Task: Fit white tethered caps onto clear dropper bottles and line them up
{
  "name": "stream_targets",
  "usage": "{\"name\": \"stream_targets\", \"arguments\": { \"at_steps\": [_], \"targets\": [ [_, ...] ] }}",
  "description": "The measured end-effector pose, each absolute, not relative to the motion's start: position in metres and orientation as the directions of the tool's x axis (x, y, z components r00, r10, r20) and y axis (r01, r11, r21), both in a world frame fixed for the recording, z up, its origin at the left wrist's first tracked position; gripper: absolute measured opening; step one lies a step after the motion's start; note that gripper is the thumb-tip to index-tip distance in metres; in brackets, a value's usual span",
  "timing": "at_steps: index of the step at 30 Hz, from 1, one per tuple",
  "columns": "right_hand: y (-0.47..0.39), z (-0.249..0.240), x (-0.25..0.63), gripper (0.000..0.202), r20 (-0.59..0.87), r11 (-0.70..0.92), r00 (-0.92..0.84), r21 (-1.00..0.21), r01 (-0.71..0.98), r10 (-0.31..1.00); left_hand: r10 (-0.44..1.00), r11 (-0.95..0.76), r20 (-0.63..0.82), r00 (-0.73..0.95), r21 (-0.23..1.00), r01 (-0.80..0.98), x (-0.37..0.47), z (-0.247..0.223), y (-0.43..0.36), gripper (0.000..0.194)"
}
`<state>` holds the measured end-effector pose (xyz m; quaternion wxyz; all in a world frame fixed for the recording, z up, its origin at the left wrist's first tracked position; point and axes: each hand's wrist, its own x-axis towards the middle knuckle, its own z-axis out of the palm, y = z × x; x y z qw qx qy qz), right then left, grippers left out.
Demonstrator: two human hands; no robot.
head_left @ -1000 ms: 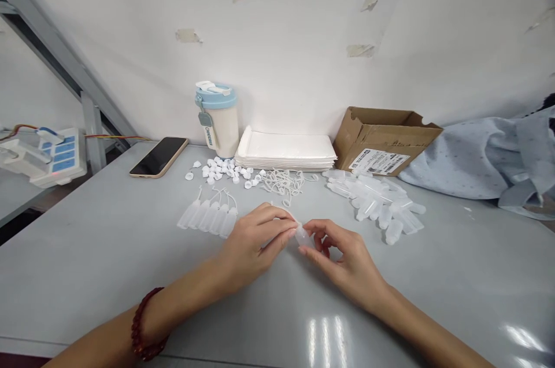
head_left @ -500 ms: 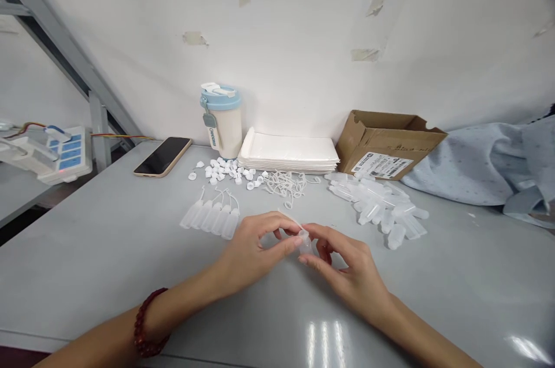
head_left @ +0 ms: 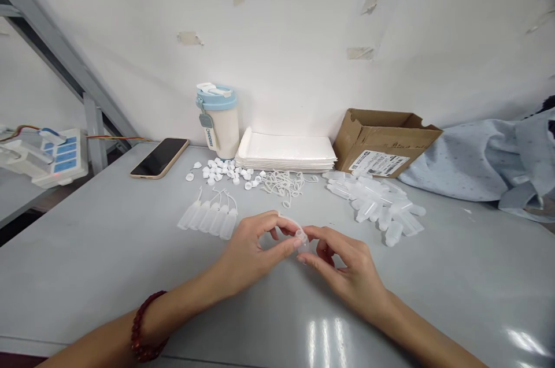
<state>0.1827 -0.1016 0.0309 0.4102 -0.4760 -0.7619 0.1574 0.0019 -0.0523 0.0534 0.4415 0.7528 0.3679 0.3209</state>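
Observation:
A small translucent plastic bottle (head_left: 304,246) stands upright between my hands, its open neck up. My right hand (head_left: 353,270) has its thumb and forefinger closed on the bottle's right side. From its left, my left hand (head_left: 251,249) pinches a thin white cord (head_left: 291,219) at the bottle's neck, thumb against the rim. The cord arches over the left fingers; its exact fit on the neck is hard to make out. Several similar bottles with cords and caps (head_left: 208,215) lie in a row left of my left hand.
Behind the hands lie loose white caps (head_left: 221,170) and a heap of white cords (head_left: 284,184). Loose bottles (head_left: 375,201) are piled at right, before a cardboard box (head_left: 385,142) and pale blue cloth (head_left: 481,160). White envelopes (head_left: 286,151), a tumbler (head_left: 221,125) and a phone (head_left: 159,158) sit along the back.
The whole view has shifted slightly. The cord now arches more above the left fingers, and both hands keep their hold at the bottle.

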Motion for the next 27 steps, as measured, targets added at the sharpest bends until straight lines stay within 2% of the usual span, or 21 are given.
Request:
{"name": "stream_targets", "arguments": {
  "at_steps": [3,7,9,14,17,21,24,27],
  "targets": [
    [-0.101,0.031,0.183,0.020,0.437,0.460,-0.191,-0.670,0.582,0.879,0.812,-0.467,0.266,0.519,0.831,0.304,0.001,0.050,-0.053,0.008],
    [-0.101,0.031,0.183,0.018,0.362,0.379,-0.143,-0.751,0.541,0.921,0.594,-0.756,0.503,0.628,0.615,0.224,-0.003,0.044,-0.054,0.023],
    [-0.101,0.031,0.183,0.019,0.309,0.320,-0.107,-0.805,0.499,0.945,0.522,-0.822,0.503,0.689,0.510,0.252,-0.004,0.042,-0.055,0.035],
    [-0.100,0.033,0.179,0.019,0.126,0.130,-0.035,-0.928,0.350,0.991,0.472,-0.879,0.457,0.754,0.311,0.362,-0.004,0.040,-0.055,0.064],
    [-0.101,0.034,0.173,0.019,0.035,0.040,-0.023,-0.967,0.251,0.999,0.473,-0.881,0.455,0.754,0.276,0.385,-0.004,0.038,-0.056,0.063],
    [-0.101,0.032,0.168,0.019,-0.020,-0.012,-0.044,-0.983,0.185,0.999,0.501,-0.864,0.432,0.749,0.289,0.412,-0.002,0.039,-0.058,0.040],
    [-0.101,0.030,0.169,0.022,-0.043,-0.027,-0.067,-0.976,0.215,0.997,0.517,-0.851,0.379,0.768,0.323,0.414,-0.003,0.043,-0.058,0.036],
    [-0.101,0.028,0.171,0.025,-0.022,0.005,-0.092,-0.958,0.285,0.996,0.517,-0.831,0.266,0.814,0.383,0.403,-0.012,0.052,-0.050,0.041]
  ]
}}
